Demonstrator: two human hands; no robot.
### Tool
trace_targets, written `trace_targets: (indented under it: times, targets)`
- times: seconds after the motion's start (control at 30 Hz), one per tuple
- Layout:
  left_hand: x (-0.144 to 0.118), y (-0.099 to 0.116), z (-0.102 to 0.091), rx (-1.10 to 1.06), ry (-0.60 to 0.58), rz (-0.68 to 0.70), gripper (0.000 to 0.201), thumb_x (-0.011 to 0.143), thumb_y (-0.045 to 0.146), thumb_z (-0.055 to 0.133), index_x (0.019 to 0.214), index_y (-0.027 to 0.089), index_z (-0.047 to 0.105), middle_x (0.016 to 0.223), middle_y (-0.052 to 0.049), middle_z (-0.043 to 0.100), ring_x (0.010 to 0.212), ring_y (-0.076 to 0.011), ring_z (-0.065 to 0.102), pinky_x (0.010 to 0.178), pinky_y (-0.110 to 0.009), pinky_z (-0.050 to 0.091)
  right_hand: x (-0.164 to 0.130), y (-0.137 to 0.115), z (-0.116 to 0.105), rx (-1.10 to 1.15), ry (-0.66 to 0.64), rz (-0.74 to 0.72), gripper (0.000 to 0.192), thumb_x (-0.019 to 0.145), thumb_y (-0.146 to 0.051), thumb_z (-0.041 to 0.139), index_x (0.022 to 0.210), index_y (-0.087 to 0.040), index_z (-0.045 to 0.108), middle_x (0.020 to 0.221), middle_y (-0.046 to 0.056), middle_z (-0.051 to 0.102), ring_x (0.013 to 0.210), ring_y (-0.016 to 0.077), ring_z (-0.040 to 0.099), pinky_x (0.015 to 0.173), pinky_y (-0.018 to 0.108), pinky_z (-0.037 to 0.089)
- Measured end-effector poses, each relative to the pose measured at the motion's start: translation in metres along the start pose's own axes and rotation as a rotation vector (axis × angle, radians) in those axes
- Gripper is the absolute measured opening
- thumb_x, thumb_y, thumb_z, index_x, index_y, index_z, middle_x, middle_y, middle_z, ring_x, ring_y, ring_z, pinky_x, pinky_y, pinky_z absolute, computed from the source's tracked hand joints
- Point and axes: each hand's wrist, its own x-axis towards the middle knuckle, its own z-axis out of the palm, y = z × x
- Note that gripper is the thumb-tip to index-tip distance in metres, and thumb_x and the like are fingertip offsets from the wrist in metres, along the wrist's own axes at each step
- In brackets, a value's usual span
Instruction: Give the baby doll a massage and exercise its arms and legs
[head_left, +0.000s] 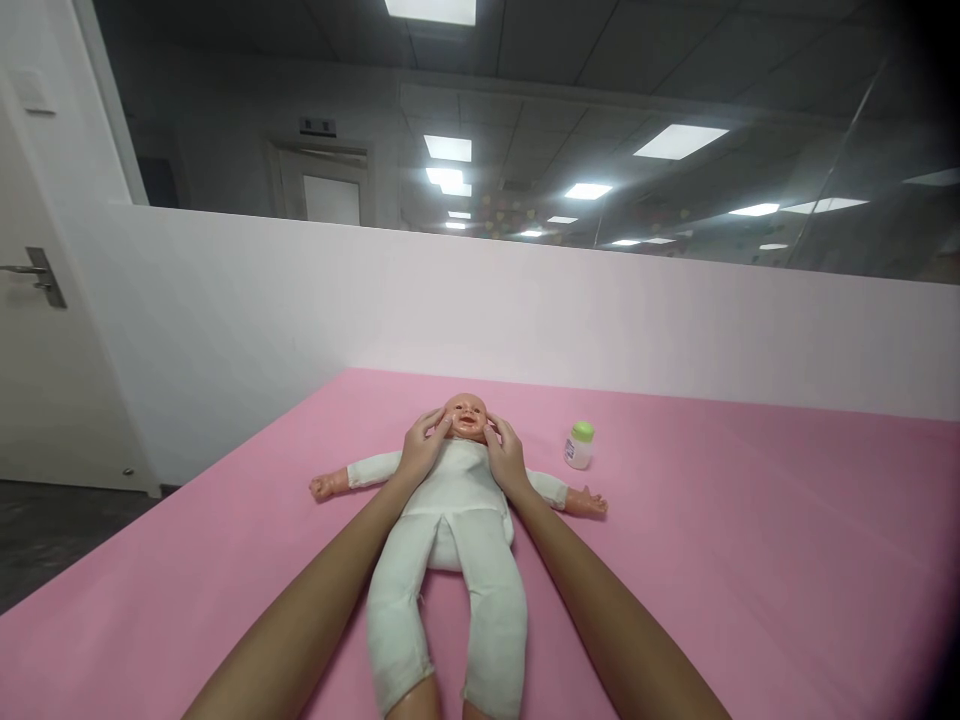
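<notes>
A baby doll [457, 480] lies on its back with a hard plastic head, a white cloth body and both arms spread sideways. At the left of its face, my left hand [422, 442] rests with thumb and fingers stretched out against the cheek. My right hand [508, 452] mirrors it on the other cheek, thumb low by the jaw and fingertips higher up. Both hands are open, touching the head from either side without gripping it. To the right of the doll stands a small clear bottle [578, 450] with a green cap, upright and apart from my hands.
Under the doll is a pink padded surface [720, 540], bordered at the back by a low white wall [600, 320]. Above the wall, a glass pane [525, 130] reflects ceiling lights. A door [52, 350] with a metal handle stands at the far left.
</notes>
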Motion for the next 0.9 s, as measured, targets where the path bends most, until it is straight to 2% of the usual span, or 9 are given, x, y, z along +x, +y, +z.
trace_targets:
  times: [0.23, 0.4, 0.57, 0.73, 0.8, 0.9]
  targets:
    - [0.0, -0.003, 0.001, -0.002, 0.005, 0.008, 0.047, 0.092, 0.046, 0.062, 0.127, 0.016, 0.071, 0.139, -0.013, 0.065, 0.133, -0.0259, 0.057, 0.115, -0.039, 0.041, 0.0, 0.002, 0.0, -0.033, -0.008, -0.012, 0.041, 0.095, -0.042, 0.053, 0.127, -0.019, 0.066, 0.131, 0.011, 0.067, 0.12, 0.0258, 0.062, 0.105, 0.041, 0.048]
    - [0.0, -0.007, 0.005, 0.028, 0.064, 0.043, 0.04, 0.094, 0.042, 0.06, 0.124, 0.017, 0.071, 0.13, -0.013, 0.068, 0.124, -0.0258, 0.062, 0.104, -0.038, 0.05, -0.007, -0.006, 0.001, -0.065, 0.007, -0.045, 0.038, 0.095, -0.039, 0.052, 0.124, -0.019, 0.065, 0.127, 0.012, 0.067, 0.118, 0.0255, 0.062, 0.1, 0.041, 0.051]
    - [-0.004, -0.01, 0.01, 0.106, 0.162, 0.111, 0.033, 0.097, 0.038, 0.055, 0.117, 0.017, 0.071, 0.12, -0.012, 0.065, 0.117, -0.0257, 0.061, 0.104, -0.04, 0.048, -0.021, -0.019, -0.005, -0.254, 0.052, -0.249, 0.032, 0.098, -0.031, 0.044, 0.119, -0.019, 0.065, 0.119, 0.013, 0.065, 0.111, 0.0246, 0.062, 0.095, 0.04, 0.052]
    - [-0.01, 0.004, 0.012, 0.301, 0.148, 0.305, 0.031, 0.095, 0.028, 0.056, 0.123, 0.019, 0.066, 0.126, -0.013, 0.057, 0.12, -0.0272, 0.053, 0.107, -0.041, 0.043, -0.035, -0.026, -0.016, -0.465, 0.015, -0.442, 0.036, 0.098, -0.022, 0.037, 0.121, -0.019, 0.064, 0.12, 0.014, 0.063, 0.12, 0.0261, 0.056, 0.103, 0.044, 0.047]
    - [-0.012, 0.01, 0.012, 0.365, 0.133, 0.324, 0.03, 0.094, 0.025, 0.055, 0.121, 0.019, 0.067, 0.122, -0.013, 0.058, 0.115, -0.0285, 0.054, 0.103, -0.042, 0.043, -0.043, -0.027, -0.022, -0.532, -0.013, -0.437, 0.038, 0.097, -0.021, 0.036, 0.122, -0.02, 0.064, 0.119, 0.014, 0.062, 0.117, 0.026, 0.058, 0.1, 0.042, 0.048]
    - [-0.015, 0.017, 0.011, 0.471, 0.098, 0.284, 0.026, 0.093, 0.021, 0.053, 0.115, 0.018, 0.068, 0.109, -0.014, 0.062, 0.107, -0.0308, 0.056, 0.096, -0.044, 0.043, -0.056, -0.032, -0.032, -0.604, -0.008, -0.318, 0.038, 0.095, -0.025, 0.039, 0.124, -0.02, 0.064, 0.102, 0.009, 0.064, 0.092, 0.0227, 0.062, 0.081, 0.035, 0.051]
